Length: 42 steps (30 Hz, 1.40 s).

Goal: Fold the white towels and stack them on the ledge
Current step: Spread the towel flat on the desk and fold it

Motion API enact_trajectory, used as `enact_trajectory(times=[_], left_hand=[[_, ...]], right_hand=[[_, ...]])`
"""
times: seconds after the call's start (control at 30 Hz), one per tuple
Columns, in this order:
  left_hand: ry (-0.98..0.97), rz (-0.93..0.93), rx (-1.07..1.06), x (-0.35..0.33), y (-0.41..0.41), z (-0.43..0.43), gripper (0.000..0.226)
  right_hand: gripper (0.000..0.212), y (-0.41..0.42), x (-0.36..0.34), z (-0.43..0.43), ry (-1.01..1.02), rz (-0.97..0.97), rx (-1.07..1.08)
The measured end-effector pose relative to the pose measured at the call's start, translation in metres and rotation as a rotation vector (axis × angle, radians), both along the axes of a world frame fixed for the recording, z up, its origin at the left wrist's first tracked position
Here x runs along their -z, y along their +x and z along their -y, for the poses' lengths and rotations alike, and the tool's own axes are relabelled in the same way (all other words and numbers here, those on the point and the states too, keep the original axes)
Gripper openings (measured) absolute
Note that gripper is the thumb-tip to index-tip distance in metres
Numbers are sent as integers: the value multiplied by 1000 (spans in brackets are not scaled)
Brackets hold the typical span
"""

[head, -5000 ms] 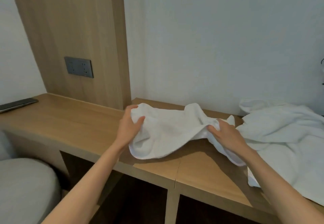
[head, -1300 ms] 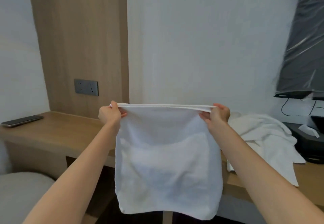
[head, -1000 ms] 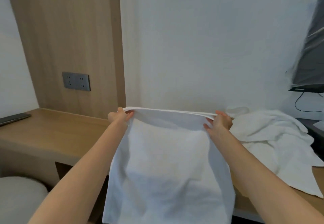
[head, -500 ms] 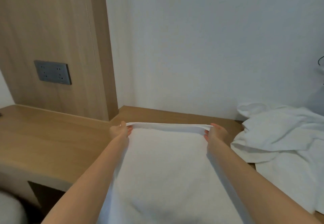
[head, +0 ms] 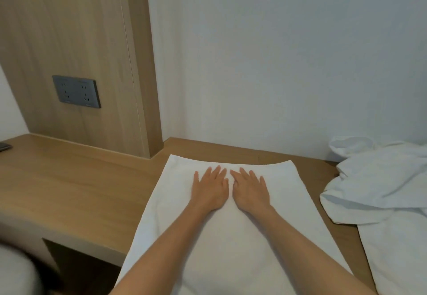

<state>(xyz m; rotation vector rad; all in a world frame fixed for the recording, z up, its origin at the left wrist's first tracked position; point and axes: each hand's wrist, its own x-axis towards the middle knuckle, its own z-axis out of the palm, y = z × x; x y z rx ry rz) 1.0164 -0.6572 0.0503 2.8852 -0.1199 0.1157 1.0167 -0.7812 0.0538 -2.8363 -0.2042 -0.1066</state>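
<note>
Now both flat, gripping nothing: left hand [head: 209,189], right hand [head: 250,189] pressing towel [head: 231,237] on worktop [head: 80,179] — sweep palms out toward 9 and 3 o'clock, edges square.

On the near side of our hands, the flat white cloth towel [head: 231,237] runs off the bottom edge, and our left hand [head: 210,189] and right hand [head: 250,189] hide its middle. Right of the right hand, the crumpled white towel heap [head: 379,184] is cropped. Far left of the left hand, a dark flat object [head: 4,146] is mostly cut off.
</note>
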Motion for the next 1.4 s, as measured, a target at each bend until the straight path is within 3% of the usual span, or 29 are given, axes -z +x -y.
enact_trajectory(times=[0.27,0.43,0.63,0.83,1.0,1.17,1.33,1.4], left_hand=[[57,1,-199,0,5,-81,60],[9,-94,-258,-10,3,-102,66],[270,-35,-249,-24,-22,-73,57],[54,-134,-145,-13,-69,7,56],[23,5,-144,2,-90,-6,54],[-3,-48,-225,2,-92,-68,59],[25,-80,-188,-5,-99,-65,60],[34,-125,-148,-11,-104,-65,59]], right_hand=[[55,15,1,56,-78,-44,193],[58,14,-1,88,-51,-57,260],[50,-5,-14,75,-252,146,184],[49,-50,-27,16,87,-40,-101],[49,-80,1,17,-39,-23,-25],[54,-84,0,82,-68,-52,118],[53,-95,-10,119,-93,-86,122],[51,-99,-16,116,-182,-18,126]])
